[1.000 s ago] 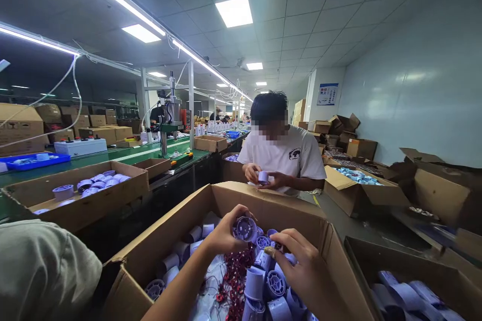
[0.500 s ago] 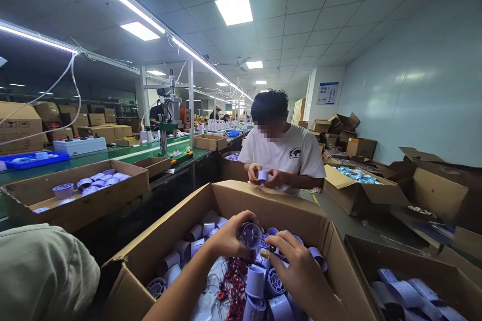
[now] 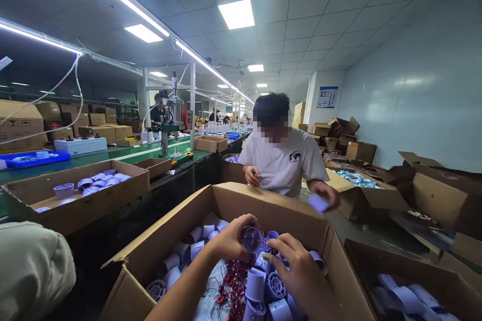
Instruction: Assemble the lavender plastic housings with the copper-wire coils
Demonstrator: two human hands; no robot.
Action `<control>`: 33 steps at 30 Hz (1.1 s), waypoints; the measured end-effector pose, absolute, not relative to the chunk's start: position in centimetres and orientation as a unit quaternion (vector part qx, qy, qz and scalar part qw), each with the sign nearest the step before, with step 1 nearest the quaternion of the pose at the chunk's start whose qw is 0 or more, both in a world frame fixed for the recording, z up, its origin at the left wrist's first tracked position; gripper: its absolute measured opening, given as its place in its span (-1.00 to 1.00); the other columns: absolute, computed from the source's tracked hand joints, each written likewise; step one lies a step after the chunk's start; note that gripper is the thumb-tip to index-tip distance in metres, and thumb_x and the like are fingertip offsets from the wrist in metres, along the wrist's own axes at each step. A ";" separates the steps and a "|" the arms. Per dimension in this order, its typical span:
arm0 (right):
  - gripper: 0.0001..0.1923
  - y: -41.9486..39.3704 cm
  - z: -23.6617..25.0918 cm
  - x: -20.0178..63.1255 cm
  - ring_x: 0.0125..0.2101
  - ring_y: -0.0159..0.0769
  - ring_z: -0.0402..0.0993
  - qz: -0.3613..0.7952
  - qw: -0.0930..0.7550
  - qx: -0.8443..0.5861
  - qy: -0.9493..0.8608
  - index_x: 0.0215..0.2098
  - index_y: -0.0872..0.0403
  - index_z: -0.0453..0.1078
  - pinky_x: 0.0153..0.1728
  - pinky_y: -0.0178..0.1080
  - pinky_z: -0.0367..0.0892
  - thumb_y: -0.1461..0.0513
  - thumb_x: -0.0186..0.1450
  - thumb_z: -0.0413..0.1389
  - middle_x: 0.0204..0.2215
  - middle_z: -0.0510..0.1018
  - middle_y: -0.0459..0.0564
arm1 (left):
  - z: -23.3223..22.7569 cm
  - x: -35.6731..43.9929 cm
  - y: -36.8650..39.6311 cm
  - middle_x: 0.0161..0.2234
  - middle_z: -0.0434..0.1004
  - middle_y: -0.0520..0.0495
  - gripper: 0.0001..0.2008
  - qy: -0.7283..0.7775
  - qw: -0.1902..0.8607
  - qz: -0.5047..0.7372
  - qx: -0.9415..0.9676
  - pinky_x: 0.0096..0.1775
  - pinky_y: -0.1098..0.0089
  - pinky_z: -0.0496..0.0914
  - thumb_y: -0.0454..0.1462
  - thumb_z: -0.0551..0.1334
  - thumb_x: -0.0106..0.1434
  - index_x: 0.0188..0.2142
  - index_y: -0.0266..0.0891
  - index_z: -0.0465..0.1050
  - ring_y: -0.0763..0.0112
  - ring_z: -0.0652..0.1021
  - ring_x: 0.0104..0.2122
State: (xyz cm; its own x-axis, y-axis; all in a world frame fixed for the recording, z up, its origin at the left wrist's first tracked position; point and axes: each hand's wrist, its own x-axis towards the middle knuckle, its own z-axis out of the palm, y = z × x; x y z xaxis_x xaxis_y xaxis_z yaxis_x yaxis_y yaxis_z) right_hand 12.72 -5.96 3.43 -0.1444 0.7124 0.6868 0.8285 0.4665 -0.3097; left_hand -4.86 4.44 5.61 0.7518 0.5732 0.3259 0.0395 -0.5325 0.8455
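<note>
A side box [image 3: 75, 200] of lilac housings is seen far left on the green tabletop [image 3: 124, 153]. In the main box [image 3: 263, 205], loose housings [image 3: 259, 281] and red wires [image 3: 233, 286] are piled. The left hand [image 3: 229, 241] is closed around one round housing [image 3: 251, 237], held just above the pile; compared with a second ago, it is lowered slightly and tilted toward the right hand. The right hand [image 3: 297, 266] is pinched at the housing's rim, on something too small to be identified; earlier it was held a little apart, now it is touching. A fitting step is judged to be under way, not finished. Behind the box, the co-worker's hands have been separated: a part [image 3: 318, 203] is now carried out toward the far box [image 3: 361, 193], where earlier it was held at the chest. A third box [image 3: 410, 281] is seen bottom right.
</note>
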 end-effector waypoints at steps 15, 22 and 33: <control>-0.66 -6.7 4.0 11.4 -0.30 -0.26 0.57 -0.035 0.346 -0.575 -0.741 -0.26 0.00 0.50 -0.32 -0.31 0.37 0.46 0.19 0.00 -0.34 0.63 -0.05 | 5.8 -3.9 2.7 -0.29 0.37 0.10 -0.47 0.168 0.400 0.214 0.875 -0.27 0.43 0.30 -0.39 0.31 -0.29 -0.22 -0.19 0.36 0.37 0.37 -0.30; -0.73 -7.1 4.0 11.0 -0.34 -0.26 0.56 -0.025 0.316 -0.578 -0.752 -0.29 -0.01 0.52 -0.35 -0.32 0.34 0.39 0.25 0.01 -0.34 0.64 -0.04 | 5.9 -3.8 2.7 -0.28 0.39 0.08 -0.45 0.157 0.425 0.228 0.862 -0.30 0.44 0.30 -0.42 0.31 -0.30 -0.20 -0.21 0.37 0.39 0.39 -0.32; -0.72 -7.5 4.8 10.9 -0.32 -0.31 0.43 0.030 0.392 -0.546 -0.740 -0.26 -0.02 0.53 -0.26 -0.30 0.37 0.36 0.26 0.01 -0.35 0.39 -0.05 | 5.5 -3.7 2.9 -0.31 0.41 0.10 -0.40 0.108 0.549 0.239 0.794 -0.37 0.49 0.25 -0.38 0.40 -0.31 -0.21 -0.21 0.27 0.44 0.39 -0.35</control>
